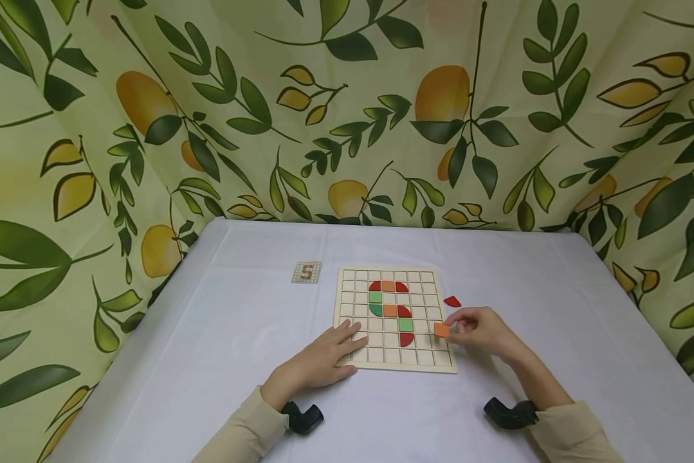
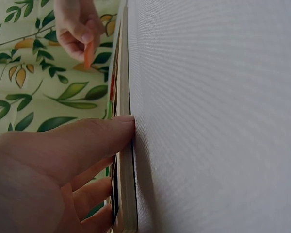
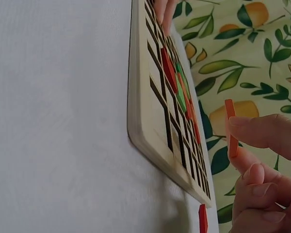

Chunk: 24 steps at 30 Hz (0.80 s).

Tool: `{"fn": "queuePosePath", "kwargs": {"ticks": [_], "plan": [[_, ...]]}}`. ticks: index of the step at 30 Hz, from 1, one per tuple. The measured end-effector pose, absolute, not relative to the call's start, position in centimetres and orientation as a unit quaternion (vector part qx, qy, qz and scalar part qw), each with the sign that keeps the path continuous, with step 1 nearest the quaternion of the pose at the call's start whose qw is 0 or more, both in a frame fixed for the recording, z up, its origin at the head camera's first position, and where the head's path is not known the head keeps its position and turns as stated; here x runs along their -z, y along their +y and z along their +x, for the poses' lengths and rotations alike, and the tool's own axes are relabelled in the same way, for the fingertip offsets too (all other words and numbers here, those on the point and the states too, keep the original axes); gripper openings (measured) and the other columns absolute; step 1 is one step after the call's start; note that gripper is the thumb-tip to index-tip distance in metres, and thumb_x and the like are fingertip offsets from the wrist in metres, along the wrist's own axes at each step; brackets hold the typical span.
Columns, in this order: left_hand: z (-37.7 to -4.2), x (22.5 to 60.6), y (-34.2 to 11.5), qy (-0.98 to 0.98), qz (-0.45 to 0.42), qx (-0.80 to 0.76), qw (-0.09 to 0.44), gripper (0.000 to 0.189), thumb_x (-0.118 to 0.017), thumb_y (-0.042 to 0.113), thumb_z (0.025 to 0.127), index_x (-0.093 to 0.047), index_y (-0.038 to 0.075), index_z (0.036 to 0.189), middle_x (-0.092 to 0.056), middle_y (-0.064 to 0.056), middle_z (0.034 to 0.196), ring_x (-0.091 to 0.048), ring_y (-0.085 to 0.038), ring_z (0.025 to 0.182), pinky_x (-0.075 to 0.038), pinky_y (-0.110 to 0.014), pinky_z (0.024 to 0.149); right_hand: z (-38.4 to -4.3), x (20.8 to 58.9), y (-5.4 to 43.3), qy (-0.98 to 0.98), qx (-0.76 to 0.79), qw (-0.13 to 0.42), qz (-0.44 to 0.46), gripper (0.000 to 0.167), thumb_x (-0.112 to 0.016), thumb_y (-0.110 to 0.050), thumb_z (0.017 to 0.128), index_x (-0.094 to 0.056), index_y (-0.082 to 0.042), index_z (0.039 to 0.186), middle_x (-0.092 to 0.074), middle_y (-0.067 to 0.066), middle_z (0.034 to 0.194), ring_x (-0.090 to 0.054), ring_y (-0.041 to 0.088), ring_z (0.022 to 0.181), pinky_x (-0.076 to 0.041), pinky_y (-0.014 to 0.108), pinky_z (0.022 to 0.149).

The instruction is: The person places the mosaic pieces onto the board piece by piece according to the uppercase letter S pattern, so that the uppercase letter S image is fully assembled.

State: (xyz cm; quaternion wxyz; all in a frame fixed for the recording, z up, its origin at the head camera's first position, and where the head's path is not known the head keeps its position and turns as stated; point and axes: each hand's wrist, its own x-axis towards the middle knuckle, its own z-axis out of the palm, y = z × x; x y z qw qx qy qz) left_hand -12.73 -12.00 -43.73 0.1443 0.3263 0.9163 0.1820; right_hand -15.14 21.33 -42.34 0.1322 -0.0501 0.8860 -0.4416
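Note:
Between thumb and finger, my right hand (image 1: 481,330) pinches an orange square tile (image 1: 441,330), held above the right part of the wooden grid board (image 1: 395,365). The tile shows edge-on in the right wrist view (image 3: 231,128). My left hand (image 1: 326,354) rests with spread fingers on the board's lower left corner, its thumb at the near edge. Red, green and orange tiles sit in the grid: an orange tile (image 1: 388,286) at the top, a light green tile (image 1: 406,325) and a red quarter-round tile (image 1: 407,339) lower down. One loose red tile (image 1: 453,301) lies right of the board.
A small card (image 1: 307,272) with a coloured pattern on a grid lies left of the board's far corner. A white cloth (image 1: 254,257) covers the table. Behind it hangs a leaf-patterned curtain (image 1: 347,128). Black devices (image 1: 305,418) are strapped at both wrists.

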Motion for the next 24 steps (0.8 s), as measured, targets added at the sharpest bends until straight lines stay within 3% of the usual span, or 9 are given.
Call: {"fn": "queuePosePath", "kwargs": {"ticks": [24], "plan": [[-12.8,43.8,-12.0,0.916,0.323,-0.184,0.149,0.054,-0.058,0.029,0.096,-0.042,0.018,0.147,-0.029,-0.007,0.161,-0.021,-0.029,0.152,-0.024,-0.051,0.123,-15.4,42.7,18.8,0.876,0.453,0.138,-0.087,0.029,-0.079,-0.01,0.075,-0.068,0.005,0.097,-0.048,-0.003,0.068,-0.044,0.007,0.064,-0.037,0.016,0.054]]}}
